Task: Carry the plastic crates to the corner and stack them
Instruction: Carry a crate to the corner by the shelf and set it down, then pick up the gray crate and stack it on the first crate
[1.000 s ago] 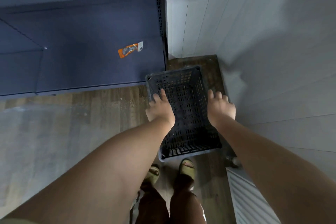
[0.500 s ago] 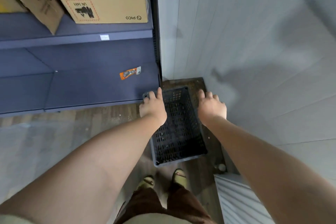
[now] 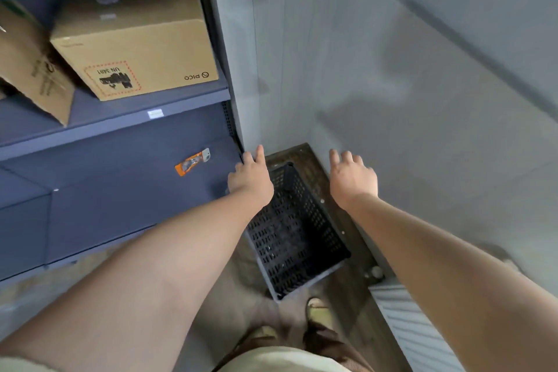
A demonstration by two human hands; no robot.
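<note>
A black perforated plastic crate (image 3: 294, 232) rests on the wooden floor in the corner, between the blue shelf unit and the grey wall. My left hand (image 3: 252, 180) hovers over the crate's far left corner with fingers spread, holding nothing. Above the floor strip to the crate's right, my right hand (image 3: 351, 177) is spread too, clear of the crate. Both forearms reach forward over it.
The blue shelf unit (image 3: 120, 184) stands at the left, with cardboard boxes (image 3: 133, 39) on an upper shelf and a small orange packet (image 3: 191, 161) on the lower one. Grey panelled wall (image 3: 407, 84) closes the right. A white radiator (image 3: 413, 329) sits at the lower right. My feet (image 3: 314, 305) stand just behind the crate.
Both hands have let go of the crate and lifted off it. The crate now rests on the floor in the corner, and my view has risen and tilted up.
</note>
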